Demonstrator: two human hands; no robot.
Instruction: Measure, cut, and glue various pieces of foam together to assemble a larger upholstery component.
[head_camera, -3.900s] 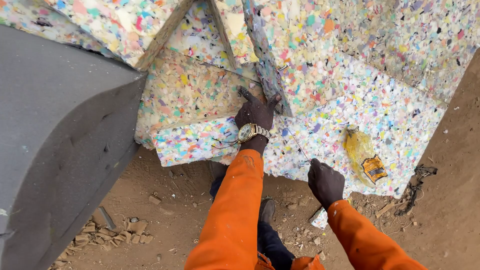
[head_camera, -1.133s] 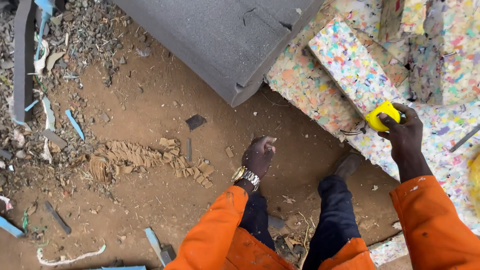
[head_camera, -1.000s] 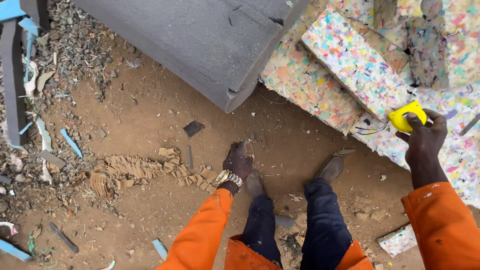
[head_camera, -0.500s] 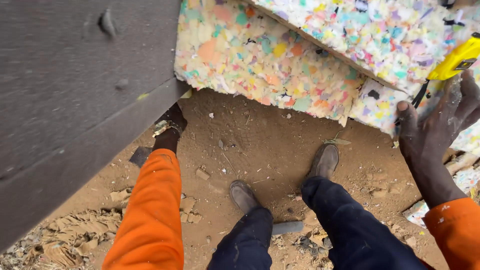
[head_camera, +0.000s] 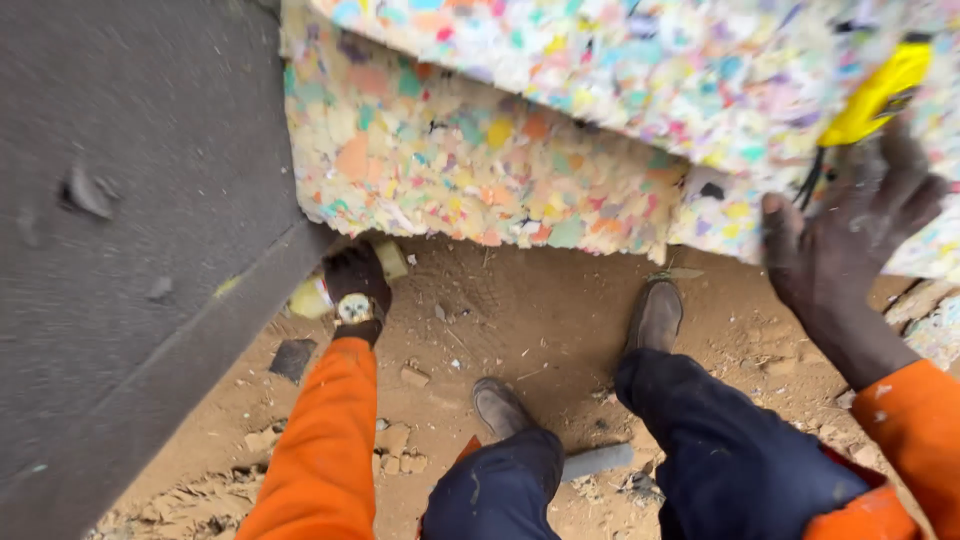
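A: What sits closest to the camera?

B: Orange sleeves and dark blue trouser legs, with two worn brown shoes (head_camera: 655, 315) planted on reddish, crumbly dirt ground (head_camera: 540, 320) strewn with small clods and a flat grey scrap (head_camera: 292, 358).

A: And the left hand (head_camera: 355, 280)?

B: It reaches low, a wristwatch (head_camera: 352, 309) on the wrist, at the bottom edge of a big grey foam slab (head_camera: 130, 230). That slab looks dense and matte, with small dents and a straight lower rim. The fingers curl out of sight at a pale yellowish lump (head_camera: 310, 297) by the rim. I cannot tell whether the grip closes on anything.

A: The right hand (head_camera: 850, 250)?

B: Raised and blurred, its fingers spread wide, its palm against the speckled foam block (head_camera: 480, 170). The yellow knife (head_camera: 875, 95) lies just above the fingertips, up against the block. It is close to the grip but not clasped in it, as far as the blur allows.

A: What is that block like?

B: Rough, crumbly, pressed from pastel chips of pink, green, yellow and blue. A second layer (head_camera: 650, 60) overhangs it, cut off by the top edge.
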